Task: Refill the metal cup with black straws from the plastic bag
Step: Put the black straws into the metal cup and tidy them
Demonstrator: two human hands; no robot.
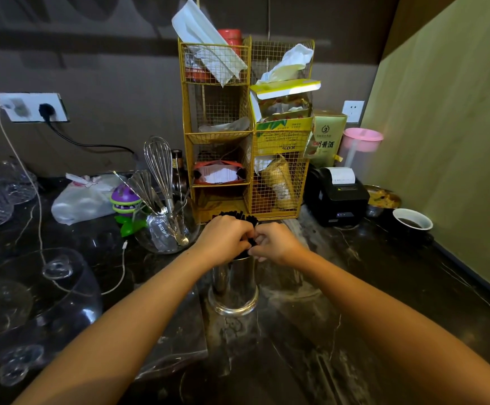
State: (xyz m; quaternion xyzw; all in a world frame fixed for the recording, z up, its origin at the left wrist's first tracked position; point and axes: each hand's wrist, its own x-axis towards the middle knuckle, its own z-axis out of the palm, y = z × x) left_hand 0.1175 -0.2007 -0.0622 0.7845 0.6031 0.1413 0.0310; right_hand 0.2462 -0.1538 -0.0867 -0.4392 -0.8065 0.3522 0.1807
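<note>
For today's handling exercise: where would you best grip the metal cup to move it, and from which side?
Probably around the bare lower wall of the metal cup, from the side: it stands upright, and both hands and the black straws crowd its rim.

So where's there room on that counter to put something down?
Bare counter lies right of the metal cup, in front of the printer and paper cup. The left is crowded: glassware, cable, utensil bowl.
</note>
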